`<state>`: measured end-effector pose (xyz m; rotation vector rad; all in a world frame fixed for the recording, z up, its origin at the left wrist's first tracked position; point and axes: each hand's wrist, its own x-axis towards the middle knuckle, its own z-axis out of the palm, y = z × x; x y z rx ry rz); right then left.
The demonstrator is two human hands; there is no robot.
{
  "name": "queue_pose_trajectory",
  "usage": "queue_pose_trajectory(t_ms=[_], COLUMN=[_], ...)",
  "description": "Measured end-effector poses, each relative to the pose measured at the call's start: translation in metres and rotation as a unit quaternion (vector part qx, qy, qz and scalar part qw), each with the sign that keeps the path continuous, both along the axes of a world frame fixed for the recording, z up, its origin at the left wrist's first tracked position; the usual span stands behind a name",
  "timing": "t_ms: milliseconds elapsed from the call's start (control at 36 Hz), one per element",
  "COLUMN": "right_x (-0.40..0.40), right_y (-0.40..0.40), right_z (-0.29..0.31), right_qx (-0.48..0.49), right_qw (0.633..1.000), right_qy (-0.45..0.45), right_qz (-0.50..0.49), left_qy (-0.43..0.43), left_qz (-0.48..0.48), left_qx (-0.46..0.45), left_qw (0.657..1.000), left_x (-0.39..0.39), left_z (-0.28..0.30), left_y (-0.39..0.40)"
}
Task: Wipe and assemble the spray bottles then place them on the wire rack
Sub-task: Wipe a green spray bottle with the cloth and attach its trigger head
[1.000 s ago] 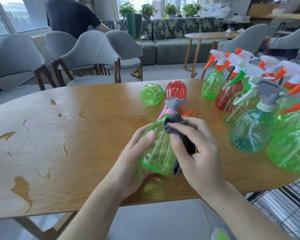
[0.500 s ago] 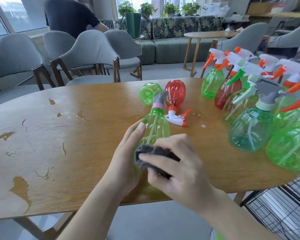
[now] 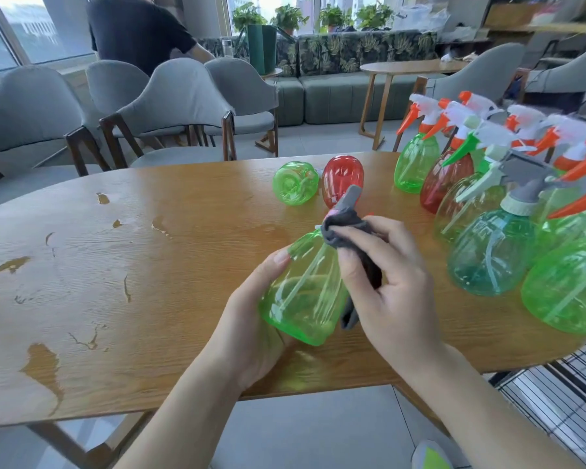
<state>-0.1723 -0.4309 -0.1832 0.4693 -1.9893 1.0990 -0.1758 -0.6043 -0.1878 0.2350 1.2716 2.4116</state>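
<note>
Daylight falls through tall windows (image 3: 31, 35) at eleven o'clock and a second pane behind potted plants (image 3: 286, 16) at twelve. Grey upholstered chairs (image 3: 180, 106) stand on a pale tiled floor (image 3: 322, 140) beyond the worn wooden desk (image 3: 115, 282). A leaf-patterned sofa (image 3: 352, 62) and round side table (image 3: 410, 67) sit at one o'clock.
</note>
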Motion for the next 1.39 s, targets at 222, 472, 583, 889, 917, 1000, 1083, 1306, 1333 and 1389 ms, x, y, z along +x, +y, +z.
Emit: queue_pose_trajectory(t_ms=[222,472,583,889,917,1000,1083,1306,1333,1389], right_x=[0.000,0.017,0.022,0.004,0.002,-0.002,0.000,0.006,0.004,0.003], right_y=[-0.001,-0.014,-0.021,-0.005,-0.003,0.002,0.000,-0.004,-0.001,0.002], right_z=[-0.006,-0.011,-0.021,-0.006,-0.005,0.000,0.002,-0.004,-0.002,0.001], right_qx=[0.017,0.090,0.179,0.125,0.103,0.018,-0.027,0.012,0.007,-0.016], right_qw=[0.999,0.993,0.973,0.987,0.992,1.000,0.999,0.999,1.000,0.999], right_qy=[0.005,0.066,0.128,0.103,0.078,0.007,-0.023,0.021,0.012,-0.021], right_qz=[0.029,0.042,0.066,0.009,0.004,-0.002,0.001,0.033,0.027,0.020], left_qy=[0.016,-0.014,-0.038,-0.009,-0.007,-0.004,0.001,0.019,0.022,0.027], left_qz=[0.009,0.024,-0.029,0.002,0.005,0.001,-0.006,-0.005,-0.002,0.005], left_qx=[-0.035,-0.003,0.045,0.034,0.029,0.010,0.008,0.004,-0.002,-0.015], left_qw=[0.999,1.000,0.998,0.999,1.000,1.000,1.000,1.000,1.000,1.000], left_x=[-0.003,0.001,0.006,0.001,0.001,0.001,0.002,0.000,0.000,-0.001], left_z=[-0.001,0.002,0.005,0.004,0.004,0.003,0.002,-0.002,-0.002,-0.002], left_y=[-0.004,0.001,0.002,0.004,0.004,0.004,0.004,0.001,0.001,0.001])
